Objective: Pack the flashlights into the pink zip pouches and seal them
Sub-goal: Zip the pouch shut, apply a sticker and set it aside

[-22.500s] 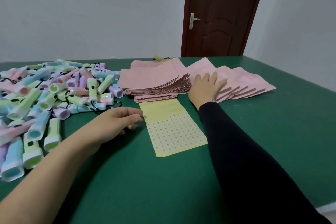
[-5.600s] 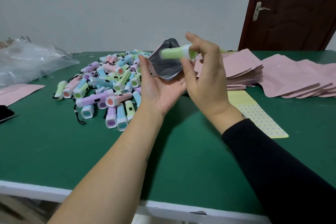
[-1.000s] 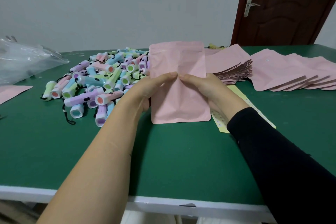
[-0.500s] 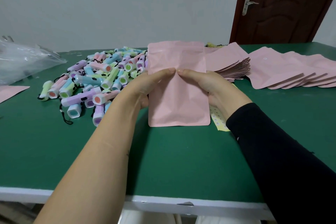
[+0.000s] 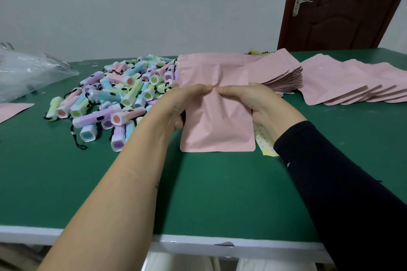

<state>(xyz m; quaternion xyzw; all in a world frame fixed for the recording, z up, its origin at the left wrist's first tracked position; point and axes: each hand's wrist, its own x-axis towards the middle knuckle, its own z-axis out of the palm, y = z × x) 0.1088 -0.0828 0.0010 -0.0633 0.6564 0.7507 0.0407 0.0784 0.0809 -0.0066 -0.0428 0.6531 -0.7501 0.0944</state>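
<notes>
Both hands grip one pink pouch, held upright over the middle of the table. Left hand (image 5: pixel 182 103) and right hand (image 5: pixel 253 101) each pinch it, thumbs meeting on the front face at mid-width and fingers curled behind. The pouch (image 5: pixel 218 129) stands with its bottom edge at or just above the table (image 5: pixel 198 193); contact cannot be confirmed. The thumbs sit well below the zip strip. The material is opaque, so neither its contents nor the state of the zip can be verified.

Progress, as judged: early. The flashlight pile (image 5: pixel 123 92) is large and unpacked. A thick stack of empty pouches (image 5: pixel 275 74) and a fanned row of further pouches (image 5: pixel 343 85) await use. A pink piece at the far left edge (image 5: pixel 11 111) may be a finished pouch; this cannot be told.

Clearances: the pile lies just beside the left hand. A yellow sticker sheet (image 5: pixel 264 143) lies under the right wrist, touching the pouch's right corner. A clear plastic bag (image 5: pixel 28 72) occupies the far left. Bare green surface extends from the pouch to the white near edge (image 5: pixel 198 246), giving room to lay the pouch flat for pressing.
</notes>
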